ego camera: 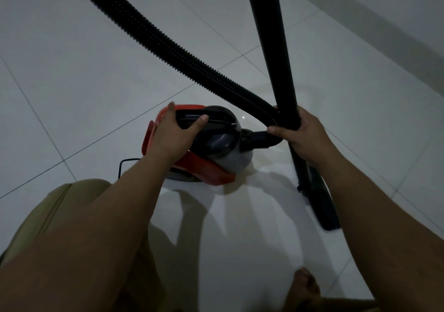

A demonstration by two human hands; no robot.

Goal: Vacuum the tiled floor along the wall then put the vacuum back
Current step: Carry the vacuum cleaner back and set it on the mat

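Over a bare foot [306,280], the left hand [168,131] grips the red canister vacuum's [206,148] carry handle [192,119] while, just right of the canister, the right hand [305,138] clasps wand [276,47] and corrugated hose [168,47] together, seemingly about to lift it from the tiled floor [72,71] beside the wall [396,11].

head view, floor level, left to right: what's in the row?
power cord → left hand on the vacuum body → right hand around the black tube → floor nozzle
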